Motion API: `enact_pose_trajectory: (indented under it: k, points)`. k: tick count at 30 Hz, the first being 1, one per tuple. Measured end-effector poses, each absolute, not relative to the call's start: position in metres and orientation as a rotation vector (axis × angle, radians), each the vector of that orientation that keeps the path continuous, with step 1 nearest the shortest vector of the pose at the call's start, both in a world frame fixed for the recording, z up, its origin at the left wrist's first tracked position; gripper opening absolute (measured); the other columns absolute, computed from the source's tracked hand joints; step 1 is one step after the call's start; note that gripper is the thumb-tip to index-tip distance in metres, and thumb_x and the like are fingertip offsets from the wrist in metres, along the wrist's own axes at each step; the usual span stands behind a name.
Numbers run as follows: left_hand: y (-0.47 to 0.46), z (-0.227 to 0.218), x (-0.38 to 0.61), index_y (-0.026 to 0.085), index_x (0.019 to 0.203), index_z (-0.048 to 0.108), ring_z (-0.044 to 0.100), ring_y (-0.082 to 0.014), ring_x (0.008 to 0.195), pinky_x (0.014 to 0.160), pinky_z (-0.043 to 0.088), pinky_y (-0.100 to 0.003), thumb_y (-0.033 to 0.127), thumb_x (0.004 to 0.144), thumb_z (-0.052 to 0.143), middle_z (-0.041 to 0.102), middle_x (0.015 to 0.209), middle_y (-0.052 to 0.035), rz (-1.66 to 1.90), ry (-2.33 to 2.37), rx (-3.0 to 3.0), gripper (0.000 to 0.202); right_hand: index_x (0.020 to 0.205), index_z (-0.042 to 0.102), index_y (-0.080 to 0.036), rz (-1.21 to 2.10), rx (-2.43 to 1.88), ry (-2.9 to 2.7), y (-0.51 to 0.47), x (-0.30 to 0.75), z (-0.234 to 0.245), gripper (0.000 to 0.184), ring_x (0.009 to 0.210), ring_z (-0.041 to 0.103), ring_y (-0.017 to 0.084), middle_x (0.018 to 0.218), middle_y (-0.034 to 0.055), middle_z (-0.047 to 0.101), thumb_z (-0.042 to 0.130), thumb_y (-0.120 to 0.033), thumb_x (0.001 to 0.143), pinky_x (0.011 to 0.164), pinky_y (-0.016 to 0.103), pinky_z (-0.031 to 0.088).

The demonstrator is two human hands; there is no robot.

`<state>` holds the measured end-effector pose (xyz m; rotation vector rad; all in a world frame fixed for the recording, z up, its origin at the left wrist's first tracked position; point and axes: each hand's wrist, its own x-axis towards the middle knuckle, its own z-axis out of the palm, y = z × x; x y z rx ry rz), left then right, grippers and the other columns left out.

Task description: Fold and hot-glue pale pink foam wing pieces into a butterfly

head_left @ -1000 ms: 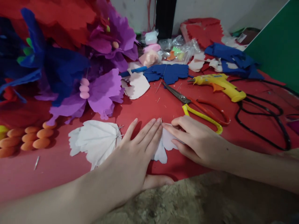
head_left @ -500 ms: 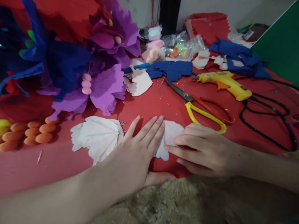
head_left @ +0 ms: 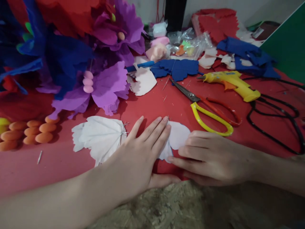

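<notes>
My left hand (head_left: 144, 149) lies flat on the red tabletop, its fingers stretched out and its thumb spread, pressing on the left part of a white paper cutout (head_left: 177, 133). Part of that cutout is hidden beneath the fingers. My right hand (head_left: 209, 157) is at its other side, with curled fingers closed on the rounded right edge. The thumb's grip is partly hidden. To the left, touching my left hand, a pleated white paper petal piece (head_left: 102, 136) lies flat with thin wires or pins at its narrow end.
Scissors (head_left: 197, 103) with red and yellow handles lie beyond my right hand, near a yellow glue gun (head_left: 231, 82) with a black cord. Large purple paper flowers (head_left: 107, 86) and orange egg-shaped pieces (head_left: 44, 137) stand left. Blue cutouts (head_left: 177, 68) lie at the back.
The view has shifted slightly. My right hand has moved slightly down and right at the cutout's edge; the left hand stays flat in place.
</notes>
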<state>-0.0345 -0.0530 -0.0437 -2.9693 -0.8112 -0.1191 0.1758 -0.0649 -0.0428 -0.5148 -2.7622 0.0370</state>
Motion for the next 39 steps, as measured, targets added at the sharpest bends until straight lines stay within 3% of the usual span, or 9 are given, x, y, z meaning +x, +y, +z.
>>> enact_pose_trajectory:
  k: [8, 13, 19, 27, 32, 39]
  points:
    - [-0.054, -0.045, -0.036, 0.002, 0.133, 0.041, 0.039, -0.0299, 0.130, 0.103, 0.031, -0.051, 0.066, 0.087, 0.001, 0.033, 0.143, -0.0201, -0.085, -0.819, -2.964, 0.089, 0.099, 0.060, -0.010, -0.012, -0.643, -2.680, -0.064, 0.176, -0.043, 0.035, 0.071, 0.044, 0.013, 0.077, 0.0044, 0.059, 0.028, -0.023, 0.095, 0.067, 0.028, 0.035]
    - [-0.054, -0.045, -0.035, 0.000, 0.135, 0.038, 0.039, -0.0297, 0.130, 0.105, 0.029, -0.051, 0.067, 0.087, 0.008, 0.033, 0.143, -0.0206, -0.075, -0.801, -2.971, 0.087, 0.099, 0.061, -0.013, 0.030, -0.496, -2.776, -0.065, 0.175, -0.044, 0.034, 0.071, 0.046, 0.013, 0.075, 0.0029, 0.057, 0.029, -0.023, 0.095, 0.068, 0.028, 0.036]
    - [-0.055, -0.046, -0.035, 0.000, 0.131, 0.043, 0.039, -0.0299, 0.130, 0.103, 0.031, -0.051, 0.066, 0.086, -0.001, 0.034, 0.143, -0.0201, -0.124, -0.839, -2.957, 0.091, 0.102, 0.057, -0.009, -0.063, -0.764, -2.678, -0.063, 0.175, -0.047, 0.033, 0.070, 0.044, 0.015, 0.084, 0.0083, 0.059, 0.031, -0.027, 0.093, 0.063, 0.029, 0.036]
    - [-0.055, -0.045, -0.035, -0.002, 0.133, 0.039, 0.040, -0.0305, 0.129, 0.103, 0.031, -0.051, 0.067, 0.087, 0.009, 0.034, 0.142, -0.0216, -0.099, -0.794, -2.944, 0.088, 0.096, 0.061, -0.015, 0.006, -0.479, -2.794, -0.066, 0.175, -0.040, 0.034, 0.072, 0.048, 0.012, 0.076, 0.0019, 0.059, 0.028, -0.022, 0.095, 0.069, 0.027, 0.037]
    - [-0.055, -0.046, -0.035, -0.005, 0.134, 0.035, 0.040, -0.0318, 0.129, 0.103, 0.031, -0.050, 0.068, 0.085, 0.003, 0.035, 0.142, -0.0233, -0.125, -0.821, -2.975, 0.094, 0.104, 0.059, -0.011, -0.056, -0.727, -2.674, -0.063, 0.177, -0.045, 0.033, 0.073, 0.047, 0.014, 0.084, 0.0066, 0.059, 0.031, -0.025, 0.094, 0.065, 0.029, 0.039]
    - [-0.055, -0.048, -0.035, -0.009, 0.134, 0.031, 0.041, -0.0311, 0.129, 0.104, 0.031, -0.044, 0.070, 0.084, 0.003, 0.038, 0.139, -0.0246, -0.199, -0.855, -2.967, 0.097, 0.120, 0.052, -0.004, -0.060, -1.071, -2.580, -0.064, 0.173, -0.054, 0.051, 0.082, 0.049, 0.018, 0.095, 0.0126, 0.056, 0.029, -0.041, 0.094, 0.071, 0.034, 0.044]
